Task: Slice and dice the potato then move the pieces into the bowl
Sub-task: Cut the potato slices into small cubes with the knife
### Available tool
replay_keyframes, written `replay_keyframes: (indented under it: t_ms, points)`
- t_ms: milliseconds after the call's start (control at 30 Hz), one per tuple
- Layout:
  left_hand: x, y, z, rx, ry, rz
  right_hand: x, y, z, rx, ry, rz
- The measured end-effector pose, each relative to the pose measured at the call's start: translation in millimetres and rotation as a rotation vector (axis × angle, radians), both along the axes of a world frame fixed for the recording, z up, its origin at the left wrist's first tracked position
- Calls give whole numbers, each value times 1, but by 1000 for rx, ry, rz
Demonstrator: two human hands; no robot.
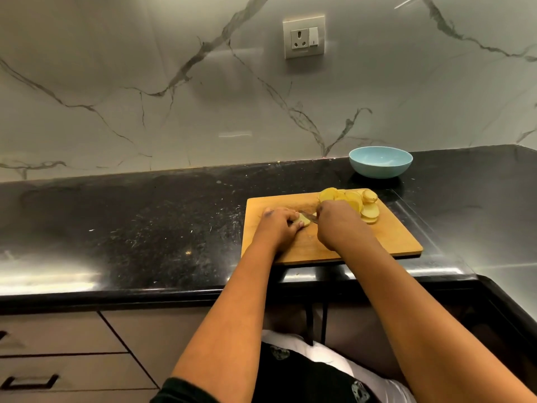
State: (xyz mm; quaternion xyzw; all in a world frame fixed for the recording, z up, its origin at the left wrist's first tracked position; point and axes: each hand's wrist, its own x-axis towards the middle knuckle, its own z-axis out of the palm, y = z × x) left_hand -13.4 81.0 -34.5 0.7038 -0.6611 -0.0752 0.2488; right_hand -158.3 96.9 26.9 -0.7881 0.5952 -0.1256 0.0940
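Forearms: both of mine reach up from the bottom edge toward the rectangular wooden cutting board (386, 239), over a dark patterned garment at my lap.
Left hand (277, 228): I see it on the board's left half, fingers curled round the small pale-yellow end piece of potato (303, 220), pinning it to the wood.
Right hand (338, 225): it sits just beside the left, closed on the knife's handle, which it hides entirely.
Knife blade (308, 216): a short dark strip shows between my two hands, its tip against the potato piece.
Cut slices (369, 212): thin round pale-yellow potato slices lie in an overlapping heap at the board's far right corner, partly behind my right hand.
Light blue round bowl (380, 162): it stands on the tabletop beyond the board's far right corner, near the wall and apart from the board; I see no potato in it.
Black speckled stone tabletop (145, 228): it carries the board near its front edge.
Wall: white marble with grey veins, bearing a white socket and switch plate (304, 36).
Below: brown drawer fronts (58, 353) with dark handles sit under the tabletop at left.
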Motion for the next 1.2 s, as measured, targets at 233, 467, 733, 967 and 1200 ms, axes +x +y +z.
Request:
replay_keyframes:
  t_ms: [233, 467, 733, 967, 1200]
  points:
    - [0, 2, -1, -2, 69, 23, -20, 8, 38, 94, 314, 26]
    - [0, 12, 1, -81, 135, 74, -28, 9, 7, -61, -88, -8]
    - [-2, 11, 1, -79, 122, 61, -16, 12, -8, -94, -168, -28]
    - [-2, 7, -2, -74, 103, 38, 5, 23, 2, -146, 1, 69]
    - [0, 7, -3, -54, 166, 61, -17, 24, 43, 83, 226, 48]
